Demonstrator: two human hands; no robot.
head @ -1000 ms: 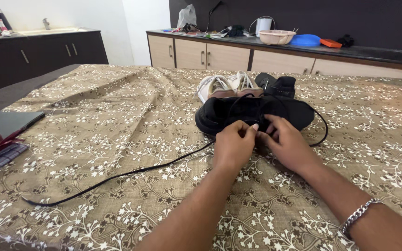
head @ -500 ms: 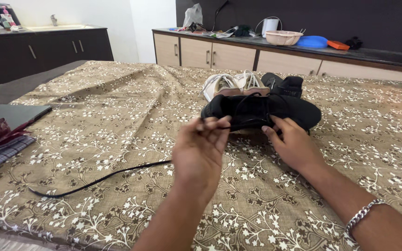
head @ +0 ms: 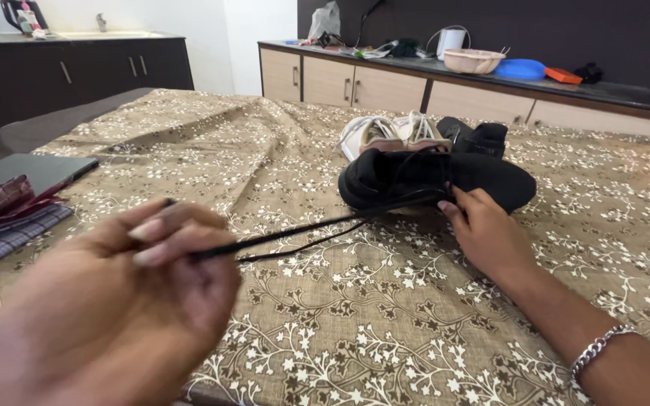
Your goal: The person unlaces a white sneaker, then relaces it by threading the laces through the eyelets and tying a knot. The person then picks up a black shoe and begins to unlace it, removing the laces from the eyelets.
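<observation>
Item: low black fabric shoe (head: 445, 179), lying on its side on a brown cloth with white floral print (head: 415, 316), toe to the right. The right hand (head: 487, 233), bearing a silver chain bracelet (head: 599, 347) at the wrist, rests fingertips against the shoe's near edge, fingers loosely curled and gripping nothing that shows, seemingly to steady it against the pull. The left hand (head: 126, 301), close to the camera and blurred, pinches a thin black shoelace (head: 302, 229) between thumb and fingers; the lace runs taut from the shoe to that hand. Behind the shoe: a pair of white and tan sneakers (head: 389, 135) and a second black shoe (head: 479, 137). At left: a dark laptop (head: 20, 174) and folded checked cloth (head: 5, 237). Compared with half a second ago, the left hand has drawn away from the shoe toward the camera, and the slack lace end is lifted off the cloth.
</observation>
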